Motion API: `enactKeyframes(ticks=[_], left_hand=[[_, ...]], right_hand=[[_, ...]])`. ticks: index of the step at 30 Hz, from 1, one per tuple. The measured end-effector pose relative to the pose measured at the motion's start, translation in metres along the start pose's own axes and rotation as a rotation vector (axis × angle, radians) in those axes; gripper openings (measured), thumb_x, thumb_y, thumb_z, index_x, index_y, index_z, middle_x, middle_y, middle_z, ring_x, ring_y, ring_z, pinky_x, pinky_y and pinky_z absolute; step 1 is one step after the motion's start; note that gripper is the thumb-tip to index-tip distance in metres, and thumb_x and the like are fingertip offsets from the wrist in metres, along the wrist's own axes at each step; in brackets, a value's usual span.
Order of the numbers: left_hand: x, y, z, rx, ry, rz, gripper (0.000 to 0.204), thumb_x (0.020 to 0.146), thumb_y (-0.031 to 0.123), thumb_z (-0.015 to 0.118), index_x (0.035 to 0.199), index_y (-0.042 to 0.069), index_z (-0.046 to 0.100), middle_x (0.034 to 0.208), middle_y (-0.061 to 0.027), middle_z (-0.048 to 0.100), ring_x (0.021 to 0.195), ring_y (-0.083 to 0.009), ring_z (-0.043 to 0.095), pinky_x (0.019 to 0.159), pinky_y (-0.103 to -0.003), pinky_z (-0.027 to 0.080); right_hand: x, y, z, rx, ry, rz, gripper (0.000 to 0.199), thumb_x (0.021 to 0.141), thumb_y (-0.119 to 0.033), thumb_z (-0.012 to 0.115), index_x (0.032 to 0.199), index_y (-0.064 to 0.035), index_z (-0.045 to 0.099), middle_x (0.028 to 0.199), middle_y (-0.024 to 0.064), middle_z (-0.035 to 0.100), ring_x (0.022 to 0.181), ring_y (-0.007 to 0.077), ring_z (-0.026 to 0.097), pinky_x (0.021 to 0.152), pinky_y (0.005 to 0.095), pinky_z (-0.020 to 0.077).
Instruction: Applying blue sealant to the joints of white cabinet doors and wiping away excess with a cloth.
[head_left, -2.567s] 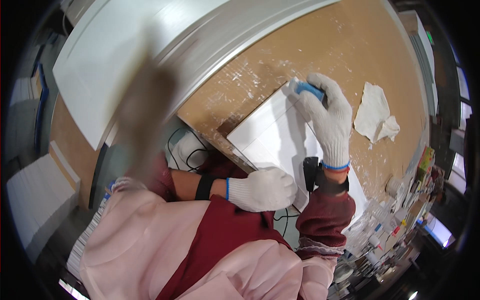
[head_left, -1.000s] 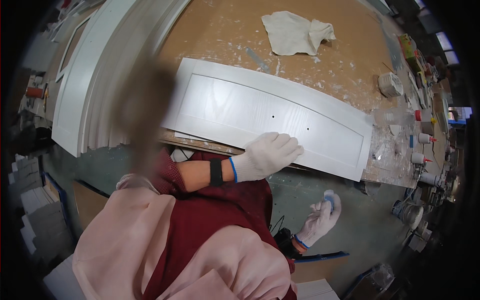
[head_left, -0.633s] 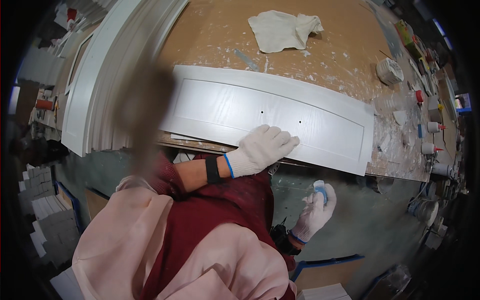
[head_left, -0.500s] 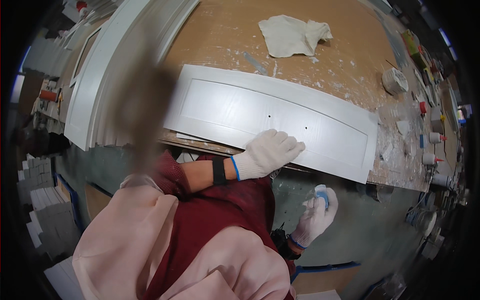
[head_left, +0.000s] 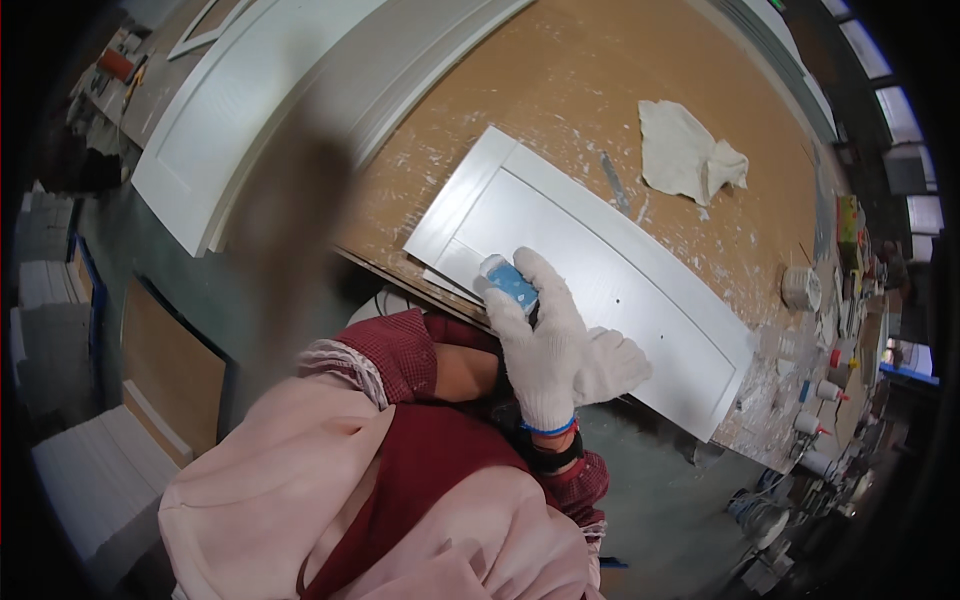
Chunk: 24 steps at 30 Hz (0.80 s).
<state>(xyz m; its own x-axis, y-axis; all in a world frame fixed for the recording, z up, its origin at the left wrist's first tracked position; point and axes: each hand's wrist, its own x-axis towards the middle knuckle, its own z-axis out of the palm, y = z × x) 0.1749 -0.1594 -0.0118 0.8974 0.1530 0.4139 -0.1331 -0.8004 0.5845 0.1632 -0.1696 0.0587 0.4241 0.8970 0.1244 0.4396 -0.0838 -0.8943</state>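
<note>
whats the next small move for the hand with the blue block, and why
Probably stroke the blue sanding block along the white cabinet door panel: the right hand presses it at the panel's near-left end, and the left hand rests on the near edge.

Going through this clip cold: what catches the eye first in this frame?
The right hand in a white knit glove, gripping a small blue block against the near left end of a long white panel on the brown workbench. The left hand, also gloved, lies behind it on the panel's near edge. A crumpled white rag lies beyond.
</note>
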Motion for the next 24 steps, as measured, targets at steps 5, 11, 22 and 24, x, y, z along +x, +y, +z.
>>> enactKeyframes(ticks=[5,11,22,24], left_hand=[[-0.012,-0.003,0.001,-0.112,0.005,0.000,0.038,0.077,0.023,0.058,0.112,0.009,0.056,0.083,-0.0017,0.052,0.078,-0.0182,0.055,0.066,-0.030,0.045],[-0.013,0.001,0.005,-0.204,0.025,0.026,0.037,0.077,0.023,0.058,0.111,0.009,0.056,0.084,-0.0018,0.052,0.078,-0.0182,0.055,0.066,-0.030,0.045],[-0.004,0.000,0.008,-0.299,0.081,0.042,0.035,0.077,0.023,0.059,0.110,0.010,0.056,0.084,-0.0019,0.052,0.079,-0.0184,0.055,0.067,-0.031,0.045],[-0.005,-0.001,0.007,-0.318,0.078,0.042,0.034,0.077,0.023,0.059,0.109,0.010,0.056,0.085,-0.0019,0.052,0.079,-0.0184,0.055,0.067,-0.031,0.045]], right_hand=[[0.012,0.000,0.018,-0.198,-0.155,0.049,0.044,0.083,-0.019,0.070,0.122,-0.0049,0.057,0.093,0.0195,0.062,0.086,0.0346,0.062,0.076,0.0387,0.0493],[0.032,-0.014,0.036,-0.446,-0.194,0.039,0.046,0.079,-0.018,0.077,0.118,0.0020,0.061,0.108,0.0190,0.066,0.097,0.0256,0.066,0.086,0.0338,0.0512],[0.041,-0.009,0.051,-0.566,-0.205,-0.157,0.044,0.079,-0.027,0.073,0.118,-0.0095,0.059,0.086,0.0152,0.063,0.078,0.0336,0.063,0.067,0.0413,0.0500],[0.040,-0.010,0.052,-0.574,-0.240,-0.122,0.044,0.079,-0.027,0.073,0.118,-0.0094,0.059,0.086,0.0155,0.063,0.078,0.0338,0.063,0.067,0.0413,0.0501]])
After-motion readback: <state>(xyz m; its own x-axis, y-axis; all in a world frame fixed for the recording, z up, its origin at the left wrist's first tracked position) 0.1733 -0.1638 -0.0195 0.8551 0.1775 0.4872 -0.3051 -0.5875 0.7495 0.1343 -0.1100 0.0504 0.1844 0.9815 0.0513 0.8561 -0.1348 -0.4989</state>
